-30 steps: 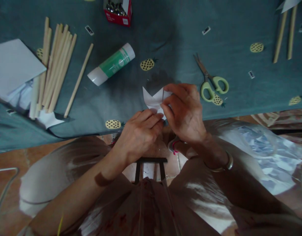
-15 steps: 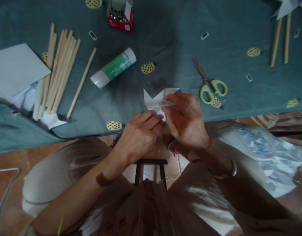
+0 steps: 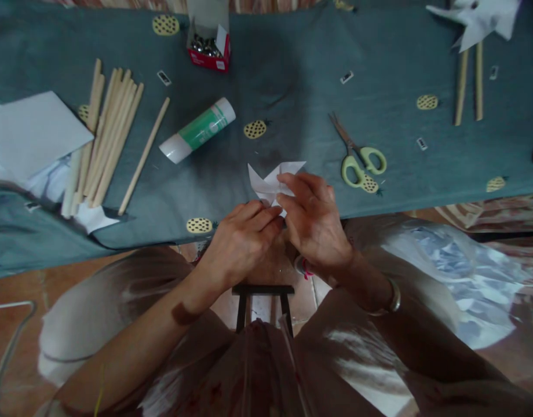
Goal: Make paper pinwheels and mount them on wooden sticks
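Note:
Between my two hands is a small white paper pinwheel (image 3: pixel 266 182), its pointed blades folded in toward the middle, at the table's near edge. My left hand (image 3: pixel 244 237) is closed on its lower side, the fingers curled over the paper. From the right, my right hand (image 3: pixel 314 220) pinches the pinwheel near its centre with thumb and forefinger. Part of the paper is hidden under the fingers. Green-handled scissors (image 3: pixel 357 159) lie to the right of my right hand. Up and to the left rests a green and white glue stick (image 3: pixel 199 130).
Several wooden sticks (image 3: pixel 114 139) lie at the left beside white paper sheets (image 3: pixel 36 133). A red box (image 3: pixel 209 58) of shiny metal pieces stands at the back. Another white pinwheel (image 3: pixel 484 23) and two sticks (image 3: pixel 462 87) are at the far right. The green tablecloth (image 3: pixel 292 116) has pineapple prints.
The view has shifted a little, so the table's far edge and more of the right-hand pinwheel show. Both hands keep hold of the paper pinwheel, with little change in their grip.

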{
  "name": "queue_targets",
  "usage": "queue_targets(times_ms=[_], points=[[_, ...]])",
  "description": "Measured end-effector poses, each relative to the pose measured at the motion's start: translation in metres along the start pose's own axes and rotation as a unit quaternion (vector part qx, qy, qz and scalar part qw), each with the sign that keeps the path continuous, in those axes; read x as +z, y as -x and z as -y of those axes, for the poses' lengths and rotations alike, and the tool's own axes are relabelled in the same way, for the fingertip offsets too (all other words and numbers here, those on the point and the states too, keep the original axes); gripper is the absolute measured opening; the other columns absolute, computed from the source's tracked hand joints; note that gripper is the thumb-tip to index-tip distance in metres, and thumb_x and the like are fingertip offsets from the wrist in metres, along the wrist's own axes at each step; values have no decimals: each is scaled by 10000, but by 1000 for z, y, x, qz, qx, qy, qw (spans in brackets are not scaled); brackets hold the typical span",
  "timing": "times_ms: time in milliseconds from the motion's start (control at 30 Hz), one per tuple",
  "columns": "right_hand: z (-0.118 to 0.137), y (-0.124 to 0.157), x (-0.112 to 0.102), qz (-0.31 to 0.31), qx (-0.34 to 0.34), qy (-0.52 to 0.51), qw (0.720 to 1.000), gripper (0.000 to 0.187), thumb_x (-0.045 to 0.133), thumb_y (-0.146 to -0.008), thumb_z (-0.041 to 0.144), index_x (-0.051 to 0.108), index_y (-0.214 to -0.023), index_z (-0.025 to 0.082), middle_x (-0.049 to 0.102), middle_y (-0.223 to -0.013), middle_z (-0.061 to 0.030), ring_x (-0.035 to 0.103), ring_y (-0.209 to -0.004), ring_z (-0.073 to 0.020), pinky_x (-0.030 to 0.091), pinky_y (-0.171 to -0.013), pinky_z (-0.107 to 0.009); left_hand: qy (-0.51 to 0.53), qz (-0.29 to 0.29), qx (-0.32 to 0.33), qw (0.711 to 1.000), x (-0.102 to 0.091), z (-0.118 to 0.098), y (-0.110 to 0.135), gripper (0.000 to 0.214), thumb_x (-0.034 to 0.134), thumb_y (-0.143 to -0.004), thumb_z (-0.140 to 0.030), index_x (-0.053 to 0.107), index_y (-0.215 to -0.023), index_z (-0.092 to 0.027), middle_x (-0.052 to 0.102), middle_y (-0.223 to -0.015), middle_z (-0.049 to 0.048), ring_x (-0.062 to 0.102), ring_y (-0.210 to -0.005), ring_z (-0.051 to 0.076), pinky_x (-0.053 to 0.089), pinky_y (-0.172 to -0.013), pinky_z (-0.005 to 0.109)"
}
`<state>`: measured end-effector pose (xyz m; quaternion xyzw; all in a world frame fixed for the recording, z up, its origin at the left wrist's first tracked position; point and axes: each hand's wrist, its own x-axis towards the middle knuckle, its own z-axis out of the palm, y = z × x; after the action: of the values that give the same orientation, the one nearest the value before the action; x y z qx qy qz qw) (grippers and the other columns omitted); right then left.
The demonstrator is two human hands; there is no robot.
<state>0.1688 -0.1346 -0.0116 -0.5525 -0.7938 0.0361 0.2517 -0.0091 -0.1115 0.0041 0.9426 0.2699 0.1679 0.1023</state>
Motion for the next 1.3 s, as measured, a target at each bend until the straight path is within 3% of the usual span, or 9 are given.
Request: queue_targets(times_ms=[200,467,967,1167,1300], points=[[-12,0,-9,-30,45,-104,993,241,491,-921,143,679,-1031,247,652,-1270,-68,566,-1194,-265,478,-1021,-470,-19,-23,6,1000,3,1,1,173,547,-956,-159,708,-985,-103,741,-1083,96,649,-957,225,568,-792,349],[-8,-8,-4,-11,80,-83,993,116,565,-905,188,659,-844,220,647,-1281,-87,557,-1199,-289,470,-1026,-473,-24,-32,2,999,3,-1,-1,174,546,-949,-142,703,-994,-84,743,-1080,98,657,-915,227,575,-761,346],[-7,-9,-5,24,87,-67,994,148,505,-931,187,627,-854,218,638,-1318,-97,539,-1223,-298,454,-1025,-502,-35,7,0,999,0,-2,-6,196,526,-955,-144,684,-1047,-72,729,-1111,128,662,-949,251,566,-751,373],[-8,-7,-3,18,82,-64,994,130,517,-933,204,618,-855,230,636,-1311,-72,534,-1227,-282,452,-1027,-497,-28,-2,11,1000,-2,-3,-2,168,537,-953,-140,695,-988,-97,747,-1034,97,670,-897,226,560,-740,348],[-8,-9,-4,-6,82,-80,993,117,553,-914,206,627,-840,259,652,-1281,-30,548,-1206,-253,463,-1034,-467,16,-40,7,999,-7,-1,2,142,551,-945,-140,691,-942,-117,749,-952,83,666,-864,202,559,-745,330]])
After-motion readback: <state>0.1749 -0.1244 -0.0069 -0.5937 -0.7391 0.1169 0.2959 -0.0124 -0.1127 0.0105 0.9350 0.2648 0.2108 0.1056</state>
